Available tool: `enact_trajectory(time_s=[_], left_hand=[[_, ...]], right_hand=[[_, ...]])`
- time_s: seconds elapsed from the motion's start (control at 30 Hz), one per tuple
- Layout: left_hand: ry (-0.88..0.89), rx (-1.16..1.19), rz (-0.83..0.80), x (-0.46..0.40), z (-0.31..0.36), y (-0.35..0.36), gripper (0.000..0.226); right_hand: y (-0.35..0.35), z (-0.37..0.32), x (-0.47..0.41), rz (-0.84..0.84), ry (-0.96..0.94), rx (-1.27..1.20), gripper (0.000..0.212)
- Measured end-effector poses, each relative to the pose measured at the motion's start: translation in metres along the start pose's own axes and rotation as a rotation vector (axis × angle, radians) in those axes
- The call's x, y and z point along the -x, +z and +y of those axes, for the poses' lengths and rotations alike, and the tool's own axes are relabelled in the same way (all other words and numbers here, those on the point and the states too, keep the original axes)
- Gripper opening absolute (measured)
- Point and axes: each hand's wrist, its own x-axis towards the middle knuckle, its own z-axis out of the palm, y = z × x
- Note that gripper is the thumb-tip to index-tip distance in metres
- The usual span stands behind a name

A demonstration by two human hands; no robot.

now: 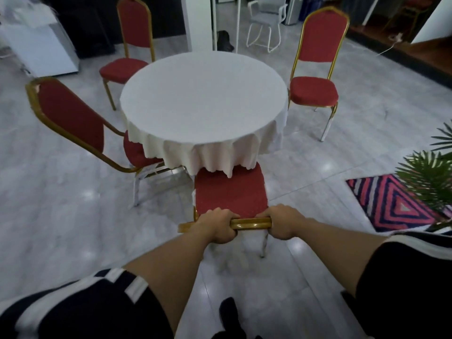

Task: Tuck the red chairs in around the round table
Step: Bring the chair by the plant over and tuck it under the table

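A round table (203, 99) with a white cloth stands in the middle of the room. Right below me is a red chair with a gold frame (230, 192); the front of its seat sits under the hanging cloth. My left hand (219, 225) and my right hand (283, 221) both grip the gold top rail of its backrest. A second red chair (71, 118) stands at the left with its seat partly under the cloth. A third red chair (127, 67) touches the table's far left edge. A fourth red chair (315, 89) stands apart at the right.
A patterned red and blue rug (391, 204) and a green plant (430, 177) lie at the right. A white wire chair (266, 23) and white table legs stand behind the round table. A white cabinet (41, 47) is at the far left. The floor is glossy grey tile.
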Motion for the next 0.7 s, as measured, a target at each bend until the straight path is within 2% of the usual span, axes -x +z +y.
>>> enact_trajectory(time_s=[0.1,0.43,0.7], left_hand=[[-0.016,0.012,0.012,-0.029,0.0,-0.012,0.027],[0.022,0.054,-0.002,-0.091,0.042,-0.044,0.053],[-0.001,0.062,-0.038,-0.125,0.066,-0.049,0.045]], right_hand=[[-0.02,0.011,-0.021,0.023,0.003,0.02,0.043],[-0.076,0.068,-0.066,0.009,0.036,0.093,0.05],[-0.092,0.109,-0.089,-0.007,0.03,0.13,0.05]])
